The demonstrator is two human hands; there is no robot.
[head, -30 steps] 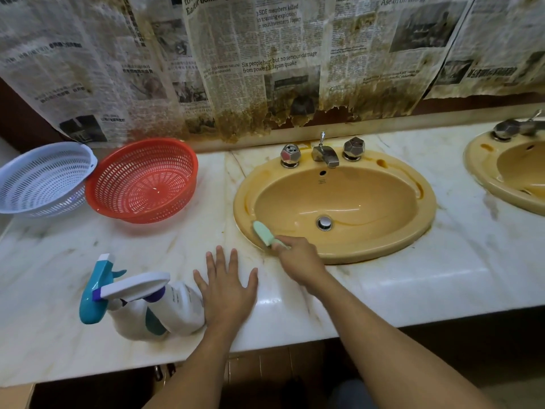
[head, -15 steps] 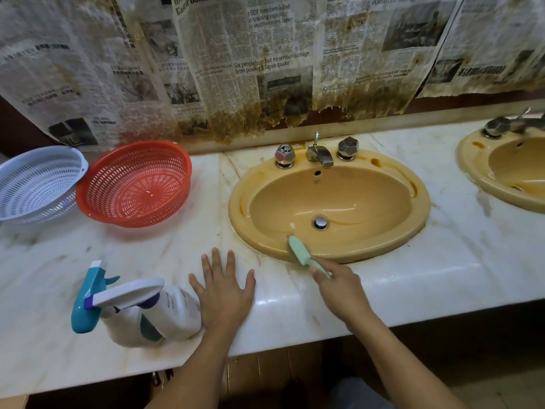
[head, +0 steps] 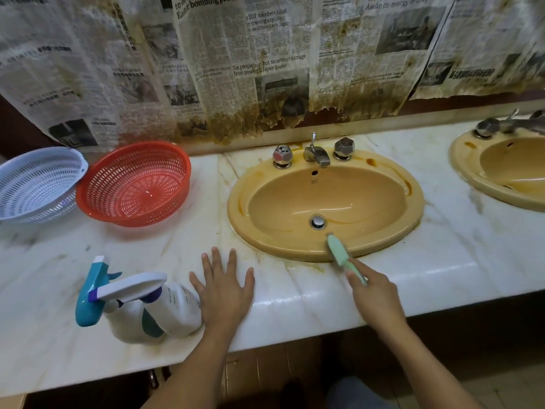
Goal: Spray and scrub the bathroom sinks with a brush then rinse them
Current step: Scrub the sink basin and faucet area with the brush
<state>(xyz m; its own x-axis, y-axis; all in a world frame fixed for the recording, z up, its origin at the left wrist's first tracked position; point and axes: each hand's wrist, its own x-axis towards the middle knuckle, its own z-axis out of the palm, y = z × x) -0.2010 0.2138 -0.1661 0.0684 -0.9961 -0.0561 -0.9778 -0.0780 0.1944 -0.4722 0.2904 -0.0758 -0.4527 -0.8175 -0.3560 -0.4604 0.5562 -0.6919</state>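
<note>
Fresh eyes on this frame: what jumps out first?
The mustard-yellow sink in the marble counter, with the right hand holding a green brush across its near rim. Behind it, brown-stained newspaper covers the wall. At left, a red basket sits by the wall, and the left hand lies flat beside two spray bottles.

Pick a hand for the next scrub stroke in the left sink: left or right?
Right. The right hand grips the green brush, whose head sits at the sink's near wall by the drain. The left hand lies flat on the counter beside the spray bottles, holding nothing.
</note>
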